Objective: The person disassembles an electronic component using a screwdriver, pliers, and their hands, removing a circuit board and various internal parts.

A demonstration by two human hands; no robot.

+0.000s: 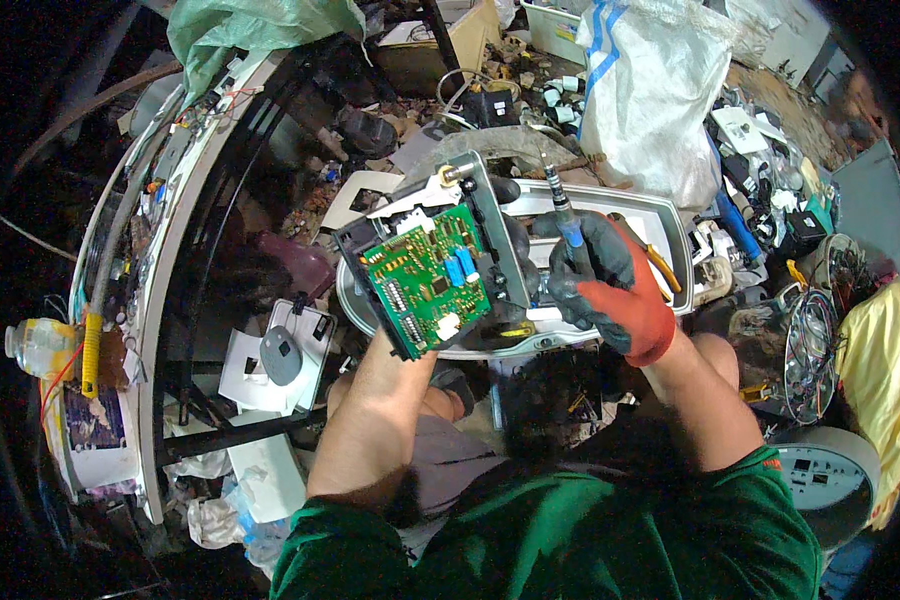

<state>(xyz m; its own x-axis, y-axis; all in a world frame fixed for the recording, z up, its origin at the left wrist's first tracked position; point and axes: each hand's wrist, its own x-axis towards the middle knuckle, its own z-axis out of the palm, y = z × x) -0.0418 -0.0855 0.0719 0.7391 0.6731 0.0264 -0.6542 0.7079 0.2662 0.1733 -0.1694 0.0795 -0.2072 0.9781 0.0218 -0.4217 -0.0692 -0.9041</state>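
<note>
A black-cased electronic unit with a green circuit board faces up in front of me, tilted. My left hand grips it from beneath and behind; only dark glove fingertips show past its metal side plate, and the rest is hidden. Blue and white components stand on the board. My right hand, in a red and black glove, is closed around a screwdriver whose tip points up and away. The screwdriver is to the right of the unit, apart from it. Below both hands lies a light grey tray-like housing.
Pliers with yellow-orange handles lie in the housing's right side. On the left runs a cluttered bench edge with a glass jar. White plastic parts sit beside it. A white sack and scattered scrap stand beyond.
</note>
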